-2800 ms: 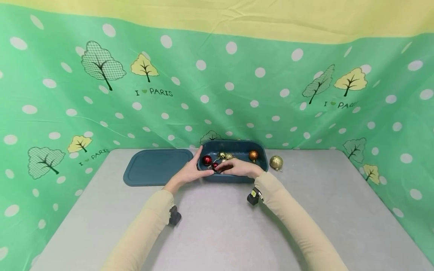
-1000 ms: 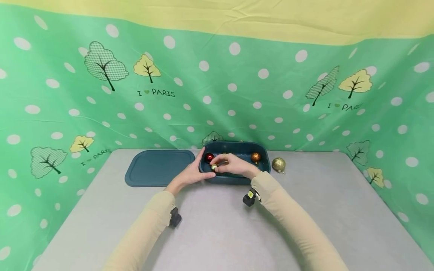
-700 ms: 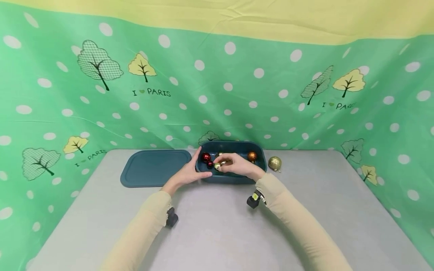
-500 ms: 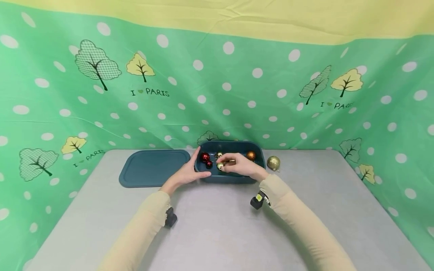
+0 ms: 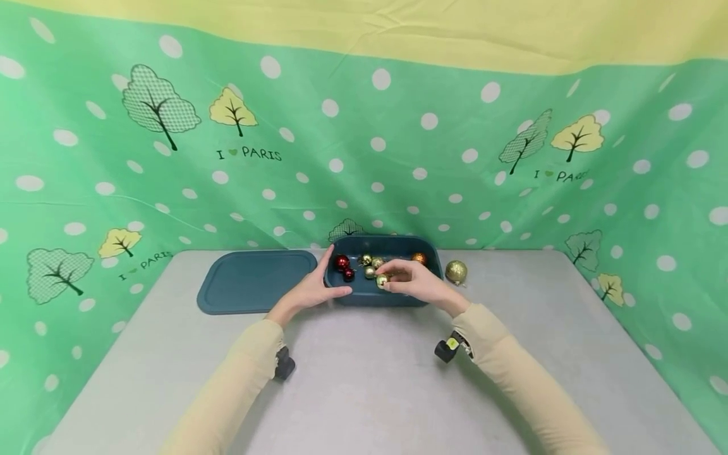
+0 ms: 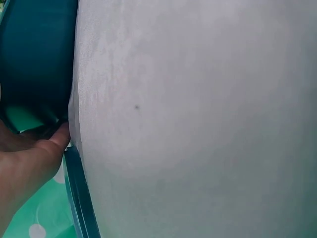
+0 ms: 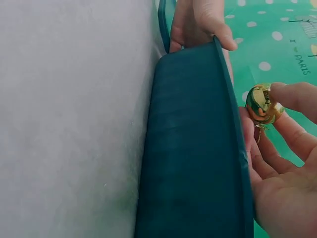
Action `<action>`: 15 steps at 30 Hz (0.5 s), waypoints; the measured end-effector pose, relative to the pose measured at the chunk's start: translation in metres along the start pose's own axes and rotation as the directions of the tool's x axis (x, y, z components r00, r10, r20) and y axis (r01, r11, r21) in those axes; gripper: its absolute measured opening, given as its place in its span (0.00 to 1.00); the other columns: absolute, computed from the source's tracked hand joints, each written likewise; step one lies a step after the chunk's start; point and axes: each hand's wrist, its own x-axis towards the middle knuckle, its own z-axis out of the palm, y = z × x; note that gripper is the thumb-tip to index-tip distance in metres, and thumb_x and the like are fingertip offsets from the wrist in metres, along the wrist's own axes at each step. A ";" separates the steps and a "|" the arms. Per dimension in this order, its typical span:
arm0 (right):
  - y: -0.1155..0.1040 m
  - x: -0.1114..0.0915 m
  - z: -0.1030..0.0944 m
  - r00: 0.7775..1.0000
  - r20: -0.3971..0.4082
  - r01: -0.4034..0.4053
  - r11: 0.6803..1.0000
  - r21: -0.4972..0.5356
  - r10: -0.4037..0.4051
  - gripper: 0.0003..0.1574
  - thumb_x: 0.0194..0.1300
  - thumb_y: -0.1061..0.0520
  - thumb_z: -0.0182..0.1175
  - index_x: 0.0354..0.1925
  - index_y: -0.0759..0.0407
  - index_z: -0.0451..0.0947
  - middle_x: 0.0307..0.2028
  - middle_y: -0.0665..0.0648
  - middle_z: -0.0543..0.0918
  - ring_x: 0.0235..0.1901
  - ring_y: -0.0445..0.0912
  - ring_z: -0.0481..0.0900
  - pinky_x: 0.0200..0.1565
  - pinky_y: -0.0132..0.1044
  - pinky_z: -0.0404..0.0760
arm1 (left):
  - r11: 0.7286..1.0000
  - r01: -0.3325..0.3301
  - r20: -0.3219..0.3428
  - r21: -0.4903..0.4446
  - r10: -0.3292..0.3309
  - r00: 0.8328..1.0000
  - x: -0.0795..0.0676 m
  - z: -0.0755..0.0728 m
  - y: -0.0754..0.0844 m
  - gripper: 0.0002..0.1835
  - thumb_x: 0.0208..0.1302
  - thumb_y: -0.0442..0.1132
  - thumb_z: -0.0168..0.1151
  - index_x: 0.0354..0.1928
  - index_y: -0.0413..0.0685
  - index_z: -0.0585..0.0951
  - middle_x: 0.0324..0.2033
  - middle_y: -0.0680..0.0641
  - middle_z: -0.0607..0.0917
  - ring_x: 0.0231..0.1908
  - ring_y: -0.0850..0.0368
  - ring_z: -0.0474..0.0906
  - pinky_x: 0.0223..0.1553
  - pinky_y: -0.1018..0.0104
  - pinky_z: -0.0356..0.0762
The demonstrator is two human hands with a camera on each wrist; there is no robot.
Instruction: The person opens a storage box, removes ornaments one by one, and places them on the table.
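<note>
Box (image 5: 375,301) stands upright and uncovered at the middle of the far edge of the table (image 5: 364,379). Right hand (image 5: 418,281): thumb and fingers pinch a small gold ball (image 5: 382,281) over the box, above rim level (right wrist view confirms the grip). Left hand (image 5: 309,291): thumb and forefinger spread wide about the box's near left corner, touching it; the fingers are extended along its left end.

Inside the box, at its left end, lie a red ball (image 5: 342,262) and, just in front of it, a smaller red one (image 5: 349,275). Three gold balls (image 5: 370,272) are grouped to their right. An orange ball (image 5: 418,258), partly hidden by the right hand, sits towards the right end.

The lid (image 5: 258,282) lies flat along the far edge, between the far left corner and the box. A large gold ball (image 5: 456,272) rests on the table near the far edge, just beside the box's right end. A dotted green cloth (image 5: 375,126) hangs behind.
</note>
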 end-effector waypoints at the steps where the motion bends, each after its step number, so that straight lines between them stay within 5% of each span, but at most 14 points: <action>1: 0.000 -0.003 -0.001 1.000 -0.001 -0.001 1.000 0.016 0.001 0.22 0.68 0.62 0.59 0.58 0.69 0.73 0.55 0.62 0.76 0.48 0.61 0.78 0.51 0.57 0.74 | 1.000 0.001 -0.001 -0.003 -0.001 1.000 0.000 0.000 0.000 0.60 0.57 0.57 0.69 0.76 0.69 0.32 0.75 0.42 0.40 0.68 0.32 0.50 0.61 0.39 0.58; 8: -0.001 -0.023 -0.009 0.999 -0.053 0.007 1.000 0.027 -0.006 0.21 0.67 0.64 0.60 0.57 0.69 0.74 0.53 0.62 0.77 0.47 0.50 0.79 0.49 0.45 0.78 | 1.000 0.001 -0.003 -0.005 -0.001 1.000 0.001 0.000 -0.002 0.60 0.57 0.56 0.69 0.76 0.68 0.32 0.75 0.42 0.40 0.69 0.32 0.50 0.62 0.39 0.58; 15: 0.000 -0.040 -0.019 0.997 -0.072 0.012 1.000 -0.015 -0.013 0.22 0.66 0.63 0.61 0.57 0.69 0.74 0.52 0.65 0.78 0.48 0.53 0.79 0.47 0.40 0.79 | 1.000 -0.002 0.001 0.001 0.002 1.000 0.002 0.000 -0.003 0.60 0.57 0.57 0.69 0.76 0.68 0.32 0.75 0.42 0.40 0.68 0.32 0.52 0.61 0.40 0.59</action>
